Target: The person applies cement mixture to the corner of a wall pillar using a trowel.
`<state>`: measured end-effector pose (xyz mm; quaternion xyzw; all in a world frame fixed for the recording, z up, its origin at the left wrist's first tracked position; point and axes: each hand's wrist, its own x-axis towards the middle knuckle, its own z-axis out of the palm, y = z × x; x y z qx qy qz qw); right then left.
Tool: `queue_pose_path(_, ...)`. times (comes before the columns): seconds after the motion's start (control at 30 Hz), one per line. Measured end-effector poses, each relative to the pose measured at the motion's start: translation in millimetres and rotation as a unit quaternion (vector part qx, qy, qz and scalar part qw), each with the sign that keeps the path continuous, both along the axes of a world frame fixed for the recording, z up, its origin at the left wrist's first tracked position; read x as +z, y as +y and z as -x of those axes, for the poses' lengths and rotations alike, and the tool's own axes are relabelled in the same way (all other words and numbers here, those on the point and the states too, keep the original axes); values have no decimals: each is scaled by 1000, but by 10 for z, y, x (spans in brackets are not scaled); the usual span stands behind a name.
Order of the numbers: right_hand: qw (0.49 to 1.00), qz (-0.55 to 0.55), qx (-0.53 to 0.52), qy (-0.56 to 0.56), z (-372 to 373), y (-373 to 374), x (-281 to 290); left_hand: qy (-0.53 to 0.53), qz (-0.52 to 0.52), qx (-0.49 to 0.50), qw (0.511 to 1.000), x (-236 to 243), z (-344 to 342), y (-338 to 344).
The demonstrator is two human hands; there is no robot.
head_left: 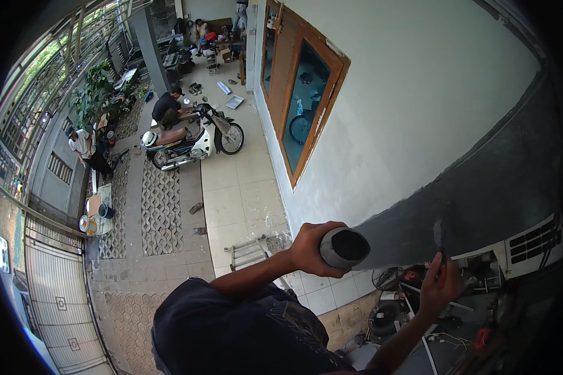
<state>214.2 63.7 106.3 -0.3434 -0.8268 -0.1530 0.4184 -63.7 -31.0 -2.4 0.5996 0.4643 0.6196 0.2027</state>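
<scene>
My left hand [313, 247] grips a grey cylindrical container [345, 249] with dark contents, held out below the white wall. My right hand [440, 284] holds a paintbrush [440, 250] upright against the dark grey painted band [488, 187] on the wall, where a lighter smudge shows just above the brush. The band has an uneven upper edge against the white wall [406, 106]. Below my arms, a metal ladder [247, 255] is partly hidden by my body.
A motorbike [197, 140] stands on the tiled floor below. Co-workers [169, 109] [84, 147] are at the yard's left and back. A wood-framed window [306, 100] is in the wall. Tools and parts [406, 309] clutter the lower right; buckets [105, 211] stand by the gate [56, 287].
</scene>
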Motion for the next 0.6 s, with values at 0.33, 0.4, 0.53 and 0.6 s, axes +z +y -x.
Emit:
queue_pose_path(0.33,966,-157,-146,-143,-494,195,578,18,-25,-67,997,-14,-62,252)
queue_pose_path(0.4,948,-179,-157,-209,-517,298,740,9,-18,-94,995,-17,-45,299)
queue_pose_path(0.53,952,-173,-124,-218,-483,531,1055,8,-18,-98,995,-54,15,328)
queue_pose_path(0.6,943,-202,-107,-243,-460,581,1211,13,-13,-115,993,-83,66,361)
